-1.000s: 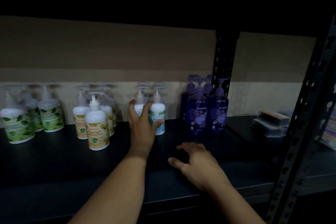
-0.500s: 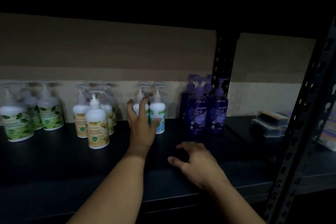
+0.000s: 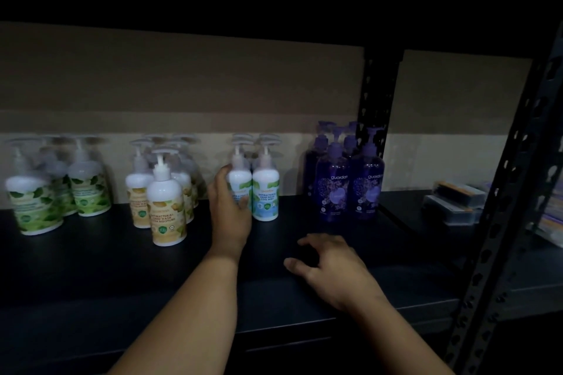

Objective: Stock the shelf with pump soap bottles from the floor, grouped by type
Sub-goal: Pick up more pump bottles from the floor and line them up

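Observation:
Four groups of pump soap bottles stand at the back of a black shelf [image 3: 91, 259]: green-label bottles [image 3: 33, 204] at left, yellow-label bottles [image 3: 166, 210], two blue-label cool mint bottles, and purple bottles [image 3: 335, 189] at right. My left hand [image 3: 228, 216] wraps around the left cool mint bottle [image 3: 240, 179], fingers on its left side, thumb across the label. This bottle stands upright, touching the other cool mint bottle [image 3: 265, 195]. My right hand [image 3: 332, 268] rests on the shelf near the front, fingers loosely curled and apart, holding nothing.
A perforated black upright [image 3: 499, 222] rises at the front right, another [image 3: 376, 94] at the back behind the purple bottles. Small flat boxes [image 3: 454, 204] lie on the neighbouring shelf to the right. An upper shelf hangs dark overhead.
My left hand has shifted from the front of the left cool mint bottle to its left side and closed around it. The right hand has stayed in place.

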The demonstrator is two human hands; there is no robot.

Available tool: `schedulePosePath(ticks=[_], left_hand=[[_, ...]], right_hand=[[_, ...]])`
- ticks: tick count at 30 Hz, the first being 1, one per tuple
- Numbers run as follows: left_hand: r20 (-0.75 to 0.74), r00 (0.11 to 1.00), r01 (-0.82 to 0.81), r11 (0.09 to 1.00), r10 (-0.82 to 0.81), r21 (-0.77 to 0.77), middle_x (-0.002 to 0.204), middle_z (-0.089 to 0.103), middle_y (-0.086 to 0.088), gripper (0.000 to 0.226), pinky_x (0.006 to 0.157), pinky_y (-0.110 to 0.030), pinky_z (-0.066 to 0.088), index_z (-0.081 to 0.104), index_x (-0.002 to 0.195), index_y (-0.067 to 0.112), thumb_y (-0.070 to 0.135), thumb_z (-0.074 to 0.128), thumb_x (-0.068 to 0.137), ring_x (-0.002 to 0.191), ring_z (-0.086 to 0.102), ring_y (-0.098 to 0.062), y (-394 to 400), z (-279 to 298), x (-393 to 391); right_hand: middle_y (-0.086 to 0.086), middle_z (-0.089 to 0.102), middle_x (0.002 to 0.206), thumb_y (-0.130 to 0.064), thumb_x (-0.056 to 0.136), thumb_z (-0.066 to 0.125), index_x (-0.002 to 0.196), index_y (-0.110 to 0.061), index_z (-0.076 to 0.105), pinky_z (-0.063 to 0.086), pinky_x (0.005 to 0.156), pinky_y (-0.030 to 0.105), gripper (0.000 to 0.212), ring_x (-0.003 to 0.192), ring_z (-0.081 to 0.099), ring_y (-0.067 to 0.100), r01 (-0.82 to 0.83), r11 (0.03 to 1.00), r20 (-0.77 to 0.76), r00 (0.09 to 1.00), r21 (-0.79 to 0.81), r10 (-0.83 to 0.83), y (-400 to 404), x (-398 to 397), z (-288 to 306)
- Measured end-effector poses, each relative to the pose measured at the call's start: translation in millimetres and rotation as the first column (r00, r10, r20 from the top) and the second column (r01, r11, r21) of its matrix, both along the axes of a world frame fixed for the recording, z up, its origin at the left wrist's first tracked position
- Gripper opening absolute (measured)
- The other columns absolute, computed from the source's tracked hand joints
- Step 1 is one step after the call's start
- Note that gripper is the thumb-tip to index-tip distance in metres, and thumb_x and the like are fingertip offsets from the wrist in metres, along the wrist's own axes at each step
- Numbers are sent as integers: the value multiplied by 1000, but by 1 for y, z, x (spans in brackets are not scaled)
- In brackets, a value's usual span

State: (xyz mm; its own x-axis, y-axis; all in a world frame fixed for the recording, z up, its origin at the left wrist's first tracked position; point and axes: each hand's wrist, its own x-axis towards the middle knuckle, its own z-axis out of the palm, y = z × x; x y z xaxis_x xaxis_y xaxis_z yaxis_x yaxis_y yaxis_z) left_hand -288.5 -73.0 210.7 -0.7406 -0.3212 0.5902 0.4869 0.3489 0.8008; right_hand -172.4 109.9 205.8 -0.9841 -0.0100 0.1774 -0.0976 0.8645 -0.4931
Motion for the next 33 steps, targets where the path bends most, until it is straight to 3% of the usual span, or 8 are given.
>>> schedulePosePath(ticks=[8, 14, 18, 21, 25, 27, 30, 33], left_hand=[[33, 999, -21, 1000, 22, -6, 147, 40, -18, 76, 100, -15, 35, 45, 150, 13, -17, 68, 84, 127, 48, -20, -2, 1, 4], [273, 961, 40, 999, -36, -7, 151, 31, -21, 92, 111, -25, 30, 31, 156, 12, -5, 81, 80, 141, 37, -30, -10, -1, 24], [406, 912, 118, 985, -56, -128, 145, 50, -14, 83, 104, -28, 38, 36, 152, 12, 10, 83, 84, 134, 51, -30, -19, -2, 58], [458, 885, 245, 917, -80, -315, 123, 68, -2, 66, 97, -23, 42, 47, 146, 15, 17, 80, 89, 121, 62, -21, -26, -2, 103], [319, 943, 242, 855, -96, -458, 95, 74, 6, 23, 83, -13, 44, 70, 117, 15, 9, 70, 94, 99, 71, -14, -35, -11, 175], [156, 984, 153, 876, -91, -457, 87, 75, 6, 14, 76, -8, 43, 74, 103, 14, 6, 73, 92, 88, 71, -9, -40, -20, 209], [-54, 997, 38, 927, -62, -372, 76, 71, 7, 8, 68, -10, 44, 74, 95, 15, 10, 77, 89, 73, 66, -6, -52, -38, 254], [20, 999, 53, 933, -49, -355, 84, 70, 8, 7, 69, -9, 46, 73, 100, 18, 14, 72, 94, 77, 65, -5, -71, -88, 281]], right_hand=[[-3, 49, 147, -70, 86, 61, 140, -36, 55, 41, 110, 33, 64, 133, 49, 20, 8, 1000, 11, 1000, 6, -8, 0, -1, 0], [-1, 58, 140, -64, 90, 60, 136, -29, 60, 46, 106, 34, 58, 127, 55, 21, 6, 998, -25, 1000, 64, -5, -5, 6, 7], [-1, 68, 126, -62, 95, 55, 130, -29, 64, 55, 91, 37, 49, 111, 65, 23, 51, 988, -64, 997, 149, -42, -15, 24, 18], [-1, 65, 133, -63, 97, 49, 131, -30, 64, 55, 94, 42, 49, 116, 64, 26, 57, 979, -69, 997, 197, -44, -25, 46, 19], [-6, 67, 133, -51, 103, 48, 128, -29, 68, 54, 92, 36, 39, 118, 64, 20, 116, 977, -201, 976, 180, -79, -49, 91, 5], [-6, 75, 114, -46, 102, 52, 118, -28, 73, 56, 81, 35, 32, 102, 70, 20, 175, 978, -299, 945, 112, -135, -63, 118, -2], [-2, 77, 82, -37, 98, 63, 94, -22, 78, 55, 63, 35, 21, 73, 71, 19, 148, 974, -429, 879, -170, -209, -86, 156, -19], [-8, 73, 74, -35, 98, 65, 95, -26, 76, 53, 59, 27, 15, 65, 67, 7, 120, 927, -286, 930, -357, -230, -106, 185, -65]])
